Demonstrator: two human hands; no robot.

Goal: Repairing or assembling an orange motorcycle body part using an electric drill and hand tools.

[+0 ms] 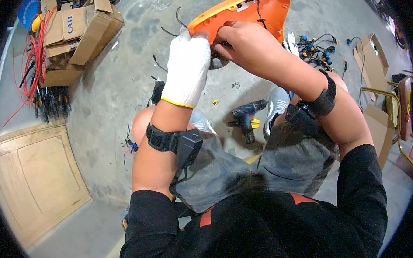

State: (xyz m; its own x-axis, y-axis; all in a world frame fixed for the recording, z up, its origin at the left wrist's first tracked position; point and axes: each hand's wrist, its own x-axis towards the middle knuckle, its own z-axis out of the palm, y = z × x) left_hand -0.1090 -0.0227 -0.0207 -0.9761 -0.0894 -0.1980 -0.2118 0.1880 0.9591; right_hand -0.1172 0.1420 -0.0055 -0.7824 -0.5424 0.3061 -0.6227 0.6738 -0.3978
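Observation:
An orange plastic panel (275, 18) is raised at the top of the head view, with a dark cable hanging across its face. My left hand (188, 64), in a white knitted glove with a yellow cuff, grips the panel's left end. Right beside it, my bare right hand (239, 43) has its fingers curled at the panel's lower left edge; their tips and whatever they pinch are hidden. Something dark shows just below my fingers, too obscured to make out. On the floor between my feet lie a cordless drill (248, 117) and a yellow-handled tool (255, 124).
Cardboard boxes (94, 32) and red cable coils (36, 44) are piled at upper left, above a wooden panel (38, 180). At right are tangled black connectors (316, 48), flattened cardboard (371, 55) and a gold chair frame (393, 101). My shoes (276, 104) rest on the concrete floor (132, 44).

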